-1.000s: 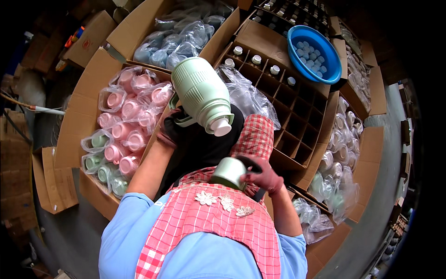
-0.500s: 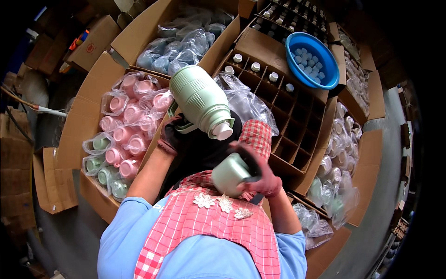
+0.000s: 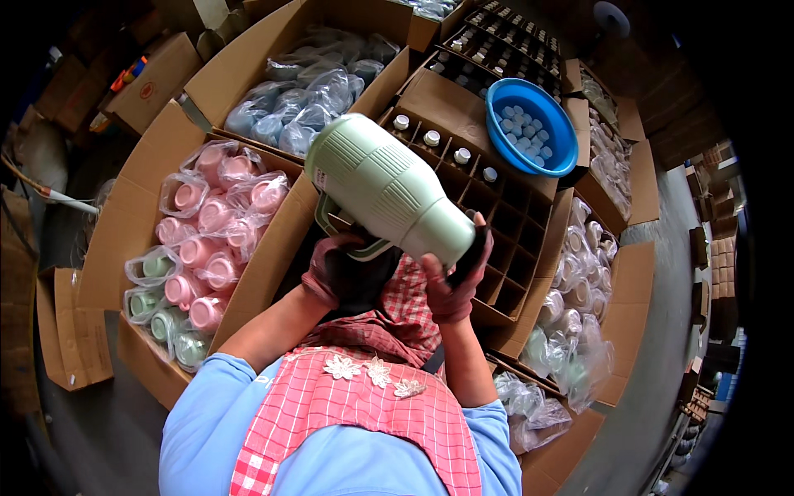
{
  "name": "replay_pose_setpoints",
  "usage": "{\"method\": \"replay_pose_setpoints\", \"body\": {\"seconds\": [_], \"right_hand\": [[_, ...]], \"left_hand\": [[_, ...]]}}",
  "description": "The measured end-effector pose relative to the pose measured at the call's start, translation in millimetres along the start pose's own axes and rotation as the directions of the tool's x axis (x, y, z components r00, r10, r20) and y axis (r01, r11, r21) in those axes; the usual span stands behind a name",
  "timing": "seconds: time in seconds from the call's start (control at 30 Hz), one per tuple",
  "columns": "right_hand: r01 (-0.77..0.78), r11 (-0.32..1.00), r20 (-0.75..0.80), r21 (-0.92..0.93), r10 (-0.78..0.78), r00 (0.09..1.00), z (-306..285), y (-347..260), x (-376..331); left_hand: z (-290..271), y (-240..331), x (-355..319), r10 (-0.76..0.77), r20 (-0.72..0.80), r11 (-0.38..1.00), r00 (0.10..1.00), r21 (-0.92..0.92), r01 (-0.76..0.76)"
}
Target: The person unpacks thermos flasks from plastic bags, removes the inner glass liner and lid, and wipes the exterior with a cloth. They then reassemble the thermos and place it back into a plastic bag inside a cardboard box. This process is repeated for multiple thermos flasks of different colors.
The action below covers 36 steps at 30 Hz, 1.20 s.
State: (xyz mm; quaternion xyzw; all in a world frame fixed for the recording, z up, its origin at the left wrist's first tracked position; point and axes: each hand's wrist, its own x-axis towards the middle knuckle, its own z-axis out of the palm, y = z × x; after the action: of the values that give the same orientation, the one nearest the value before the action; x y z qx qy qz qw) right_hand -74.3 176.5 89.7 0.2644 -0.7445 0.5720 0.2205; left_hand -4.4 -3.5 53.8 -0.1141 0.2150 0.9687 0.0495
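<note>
Far L: open carton w/ bagged pink pcs; bagged lt-green pcs lie at its near-L side. Beyond it, a 2nd carton w/ bagged lt-blue pcs.

Ctr-L: L grip, gloved, grasps the flask at its handle; exact finger placement is partly hidden.

Ctr: flask is held up in front of the torso, between both grips, tilted: base toward far L, neck end toward near R. Finish: lt green, matte, approx. cylindrical body; fine-ribbed panels w/ smooth strips between; handle same colour; small label near base. No damage visible on side shown. Cup, plain & smooth, same green, covers the neck end.

Ctr-R: R grip, gloved, grasps the cup; thumb at near side, fingers round the R side.

Step in hand (judged): seating or turning the cup on the neck. Next move calls for: L grip firm on handle; R grip in line w/ flask axis; even pressure, as smooth wall may slip.

R: divided carton w/ white-capped items along far row; blue basin of small white pcs beyond. Far R: bagged pale pcs in open carton.
</note>
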Motion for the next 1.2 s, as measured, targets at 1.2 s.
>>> {"method": "replay_pose_setpoints", "body": {"seconds": [1.2], "right_hand": [[-0.875, 0.432, 0.213, 0.216, 0.854, 0.474, -5.3, 222.4, 33.2]], "left_hand": [[-47.7, 76.9, 16.5, -0.175, 0.199, 0.728, 0.964, 0.685, -0.009]]}}
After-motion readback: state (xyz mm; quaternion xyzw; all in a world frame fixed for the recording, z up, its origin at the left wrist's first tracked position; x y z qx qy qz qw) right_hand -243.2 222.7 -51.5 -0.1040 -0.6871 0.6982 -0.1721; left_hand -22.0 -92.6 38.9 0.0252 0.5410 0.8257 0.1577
